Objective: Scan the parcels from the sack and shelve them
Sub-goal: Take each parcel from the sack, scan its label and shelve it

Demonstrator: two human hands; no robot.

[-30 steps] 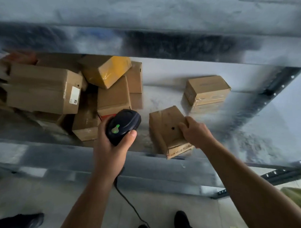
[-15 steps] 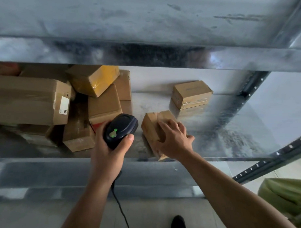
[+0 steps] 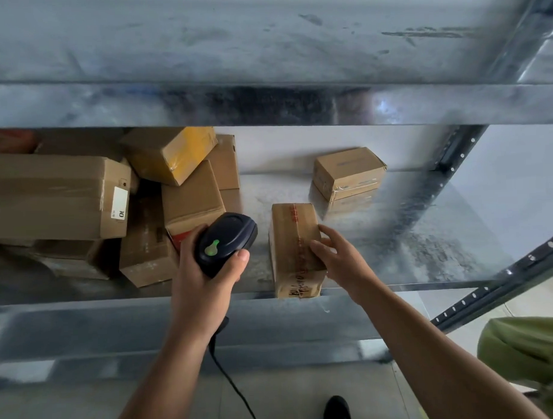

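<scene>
**Parcel at the shelf's front edge, scanner in the left hand**

The left hand grips a black scanner, fingers wrapped round its body and thumb along the near side. A green button shows on top, and its cable hangs down towards the floor. The right hand lies loosely spread against the right side of a brown parcel, fingertips touching its top edge. It appears to touch rather than clasp, though part of the palm is hidden. The parcel lies flat on the metal shelf with its near end at the front lip; the red tape and handwriting on it are too blurred to read. Left of the scanner is a heap of cardboard boxes, among them a large box with a white label and a yellow-taped box tilted on top. A small box sits further back, apart from the parcel. A green sack shows at the lower right
</scene>
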